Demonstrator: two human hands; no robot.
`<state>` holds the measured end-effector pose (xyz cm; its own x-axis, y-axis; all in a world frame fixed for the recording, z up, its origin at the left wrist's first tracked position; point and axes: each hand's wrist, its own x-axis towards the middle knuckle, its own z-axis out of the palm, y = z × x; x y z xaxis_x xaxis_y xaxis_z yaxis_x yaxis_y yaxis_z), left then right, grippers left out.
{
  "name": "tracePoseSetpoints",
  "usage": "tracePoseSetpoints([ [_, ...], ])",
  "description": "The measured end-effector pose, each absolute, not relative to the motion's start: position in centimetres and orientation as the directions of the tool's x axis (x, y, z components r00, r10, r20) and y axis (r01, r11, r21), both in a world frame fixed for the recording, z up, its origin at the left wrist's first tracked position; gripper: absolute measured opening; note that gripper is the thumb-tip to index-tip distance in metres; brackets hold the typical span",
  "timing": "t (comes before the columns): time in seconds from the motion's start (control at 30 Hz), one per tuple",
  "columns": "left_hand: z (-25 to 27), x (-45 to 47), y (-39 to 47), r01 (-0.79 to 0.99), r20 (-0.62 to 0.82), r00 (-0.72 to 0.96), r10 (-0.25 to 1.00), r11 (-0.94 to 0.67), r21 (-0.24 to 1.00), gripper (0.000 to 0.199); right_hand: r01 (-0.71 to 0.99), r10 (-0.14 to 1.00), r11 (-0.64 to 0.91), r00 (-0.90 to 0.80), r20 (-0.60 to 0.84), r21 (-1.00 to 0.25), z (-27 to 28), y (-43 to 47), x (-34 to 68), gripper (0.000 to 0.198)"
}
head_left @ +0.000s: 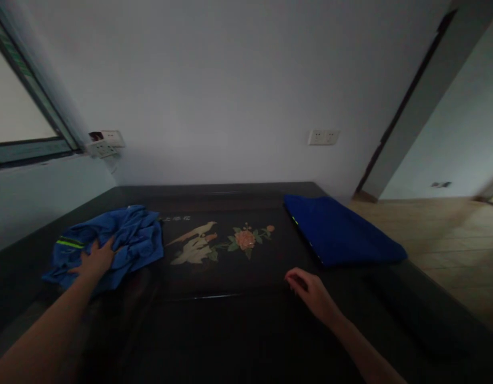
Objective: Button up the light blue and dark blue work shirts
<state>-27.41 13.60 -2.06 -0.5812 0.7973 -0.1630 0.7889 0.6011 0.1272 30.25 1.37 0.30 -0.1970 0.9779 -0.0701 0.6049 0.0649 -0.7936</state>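
Note:
A crumpled blue cloth garment (136,234) with a yellow-green stripe lies at the left of a dark, glossy tabletop (230,282). My left hand (96,260) rests on top of this garment with its fingers spread. At the right, a folded darker-blue cloth (338,229) lies flat, showing a thin bright edge. My right hand (310,292) is just in front of that folded cloth, apart from it, with the fingers loosely curled in and nothing visible in them. Whether it touches the tabletop I cannot tell.
The tabletop has a bird-and-flower picture (244,240) in its middle. A pale wall (214,106) stands behind it, with sockets (324,137) at right and a plugged adapter (101,148) at left. A dark flat object (410,309) lies at the right front.

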Motion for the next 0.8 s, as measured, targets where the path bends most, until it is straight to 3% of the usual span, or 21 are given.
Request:
tracePoseSetpoints([
  [0.13,-1.0,-25.6,13.3,0.798,-0.072,-0.582,0.810,0.586,0.136,0.069,0.569,0.993,0.059,-0.121,-0.013,-0.820,0.0,1.9,30.7,0.021],
  [0.23,0.3,-21.8,12.7,0.844,0.164,-0.532,0.831,0.505,0.180,0.060,0.583,0.998,0.052,-0.056,0.024,-0.811,-0.5,2.6,31.3,0.022],
  [0.3,0.8,-18.3,11.9,0.922,0.352,-0.387,0.852,0.346,0.176,0.052,0.611,0.998,0.057,-0.028,0.050,-0.790,-1.0,3.1,31.7,0.022],
  [0.37,0.7,-14.9,11.0,0.979,0.412,-0.202,0.888,0.172,0.110,0.045,0.630,0.997,0.072,-0.015,0.080,-0.773,-1.4,3.4,32.0,0.022],
  [0.47,-0.5,-12.2,9.8,0.997,0.312,0.069,0.948,-0.055,-0.053,0.039,0.660,0.990,0.105,-0.002,0.139,-0.744,-2.0,3.6,32.9,0.023],
  [0.53,-1.8,-12.4,9.5,0.988,0.271,0.120,0.955,-0.088,-0.128,0.039,0.703,0.979,0.137,0.011,0.203,-0.698,-2.3,3.8,34.2,0.023],
  [0.67,-3.8,-15.3,9.8,0.990,0.205,-0.008,0.979,0.037,-0.138,0.034,0.851,0.947,0.167,0.003,0.322,-0.499,-2.8,5.9,38.2,0.026],
  [0.8,-4.1,-17.1,10.0,0.992,0.105,-0.082,0.991,0.090,-0.083,0.039,0.946,0.970,0.114,-0.039,0.241,-0.304,-3.7,10.1,41.0,0.044],
])
